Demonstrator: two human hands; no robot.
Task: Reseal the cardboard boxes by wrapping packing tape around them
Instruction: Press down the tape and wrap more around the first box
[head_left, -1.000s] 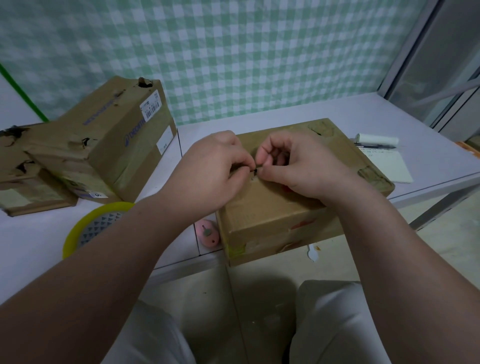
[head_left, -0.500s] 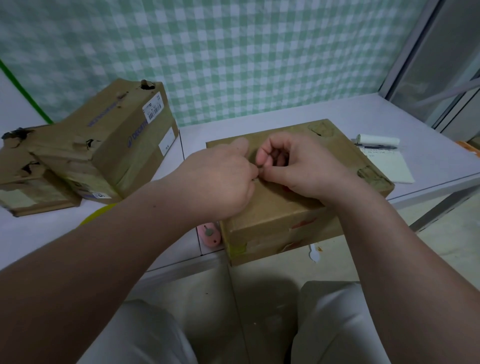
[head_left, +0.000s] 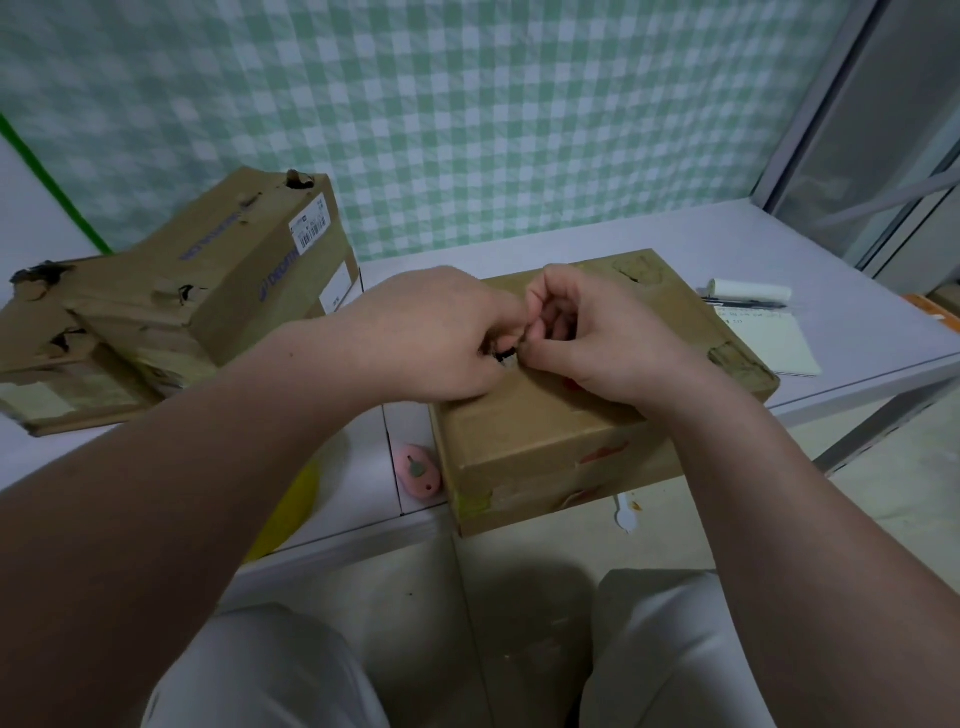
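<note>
Brown with old tape only, seemingly not rewrapped yet: pinching a small dark scrap (head_left: 506, 355) atop the cardboard box (head_left: 545, 441) with curled left hand (head_left: 441, 338) and right hand (head_left: 602, 338).

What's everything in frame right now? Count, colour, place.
near box: 1, brown, table's near edge, under both hands
leaning box: 1, brown, torn, left, propped on flat box
flat box: 1, brown, far left
table: 1, pale grey
pink object: 1, beside near box's left
yellow object: 1, behind left forearm
notepad: 1, pale, right of near box
pen: 1, dark, behind notepad
paper roll: 1, white, behind pen
dark bit: 1, black, unidentifiable
left hand: 1, pinching dark bit
right hand: 1, same
</note>
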